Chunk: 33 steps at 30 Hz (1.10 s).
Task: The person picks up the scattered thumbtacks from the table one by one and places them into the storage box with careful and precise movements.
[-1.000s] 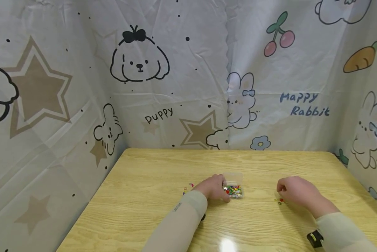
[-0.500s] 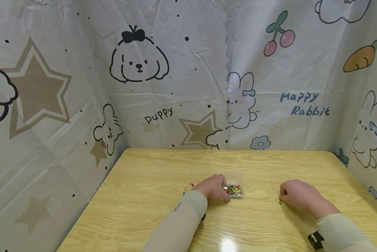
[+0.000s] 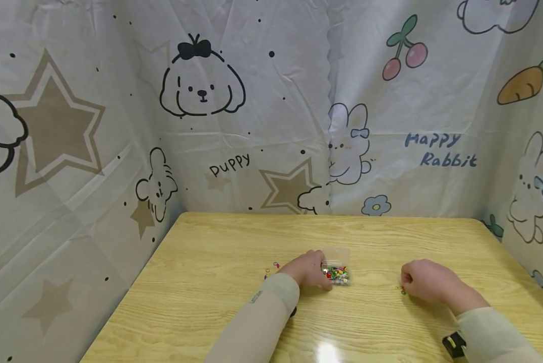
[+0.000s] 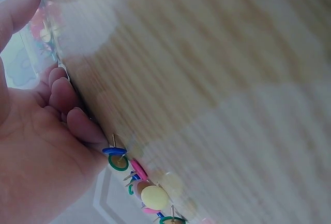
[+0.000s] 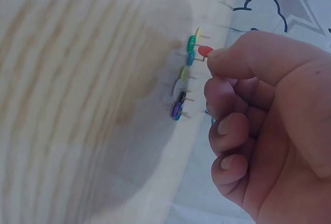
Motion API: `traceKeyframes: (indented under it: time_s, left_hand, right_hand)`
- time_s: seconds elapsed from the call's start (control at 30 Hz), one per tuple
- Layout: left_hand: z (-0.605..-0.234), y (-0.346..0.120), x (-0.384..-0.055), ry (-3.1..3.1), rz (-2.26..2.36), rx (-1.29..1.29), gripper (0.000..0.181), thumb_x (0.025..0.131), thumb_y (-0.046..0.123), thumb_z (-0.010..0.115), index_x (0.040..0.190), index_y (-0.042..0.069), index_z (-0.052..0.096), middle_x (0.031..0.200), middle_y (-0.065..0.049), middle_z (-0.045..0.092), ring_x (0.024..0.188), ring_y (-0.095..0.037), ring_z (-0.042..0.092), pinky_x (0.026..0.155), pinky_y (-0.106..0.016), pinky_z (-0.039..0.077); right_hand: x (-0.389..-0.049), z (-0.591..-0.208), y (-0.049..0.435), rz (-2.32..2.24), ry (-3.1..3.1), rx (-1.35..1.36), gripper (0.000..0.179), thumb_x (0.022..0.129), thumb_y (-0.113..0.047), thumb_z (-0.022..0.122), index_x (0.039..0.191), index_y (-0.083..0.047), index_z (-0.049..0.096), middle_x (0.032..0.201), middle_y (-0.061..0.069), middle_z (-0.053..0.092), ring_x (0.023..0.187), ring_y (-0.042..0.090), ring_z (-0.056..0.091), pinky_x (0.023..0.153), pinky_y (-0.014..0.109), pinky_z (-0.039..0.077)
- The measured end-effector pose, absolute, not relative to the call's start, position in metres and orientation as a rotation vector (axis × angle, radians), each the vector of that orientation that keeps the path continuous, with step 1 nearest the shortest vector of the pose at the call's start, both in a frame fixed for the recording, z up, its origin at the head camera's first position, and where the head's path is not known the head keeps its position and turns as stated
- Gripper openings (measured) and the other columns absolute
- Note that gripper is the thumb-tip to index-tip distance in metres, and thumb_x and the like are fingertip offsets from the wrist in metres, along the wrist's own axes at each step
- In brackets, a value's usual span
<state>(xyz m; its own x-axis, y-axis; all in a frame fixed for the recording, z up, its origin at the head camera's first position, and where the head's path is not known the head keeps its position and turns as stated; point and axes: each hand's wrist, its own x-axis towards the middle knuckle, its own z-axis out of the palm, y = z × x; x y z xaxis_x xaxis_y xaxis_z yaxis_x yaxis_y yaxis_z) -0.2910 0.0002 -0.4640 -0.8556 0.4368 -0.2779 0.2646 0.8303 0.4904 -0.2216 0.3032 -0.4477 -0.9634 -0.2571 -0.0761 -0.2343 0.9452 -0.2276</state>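
One far, two near

The head view faced forward and down from well behind the fingers (image 3: 407, 273); each tilted wrist view looked closely past its own. Head and right wrist shared pushpins (image 5: 184, 73) beside the right fingertips (image 5: 224, 130).

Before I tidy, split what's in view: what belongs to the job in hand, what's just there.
Likely the job:
clear box of thumbtacks, held by the left hand
red thumbtack, pinched by the right hand
loose thumbtacks near the right hand
other loose thumbtacks near the left hand

Just there:
printed cloth behind the table
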Motion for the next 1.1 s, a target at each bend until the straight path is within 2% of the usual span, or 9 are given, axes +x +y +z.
traceKeyframes:
  time_s: [0.4,0.8,1.1]
  left_hand:
    - [-0.463,0.004,-0.294,2.652,0.583,0.529,0.061,0.078,0.039,0.086,0.127,0.017,0.056,0.117,-0.002,0.054,0.092,-0.018,0.053,0.087,-0.039,0.049]
    - [-0.466,0.006,-0.297,2.640,0.613,0.510,0.054,0.077,0.037,0.087,0.117,0.017,0.057,0.111,-0.001,0.053,0.088,-0.018,0.053,0.080,-0.038,0.048]
    - [-0.466,0.007,-0.296,2.639,0.605,0.514,0.052,0.077,0.037,0.086,0.115,0.018,0.056,0.111,-0.001,0.052,0.087,-0.019,0.053,0.077,-0.037,0.048]
  right_hand:
    - [-0.233,-0.445,0.271,-0.402,3.057,-0.515,0.019,0.087,-0.013,0.067,0.074,-0.019,0.056,0.065,-0.007,0.049,0.058,0.011,0.044,0.056,0.032,0.037]
    - [-0.247,-0.448,0.221,-0.430,3.053,-0.623,0.020,0.087,-0.009,0.066,0.074,-0.022,0.057,0.068,-0.009,0.051,0.064,0.011,0.046,0.059,0.033,0.040]
    - [-0.249,-0.447,0.212,-0.440,3.057,-0.625,0.019,0.088,-0.009,0.065,0.075,-0.022,0.059,0.069,-0.010,0.052,0.064,0.010,0.047,0.060,0.032,0.042]
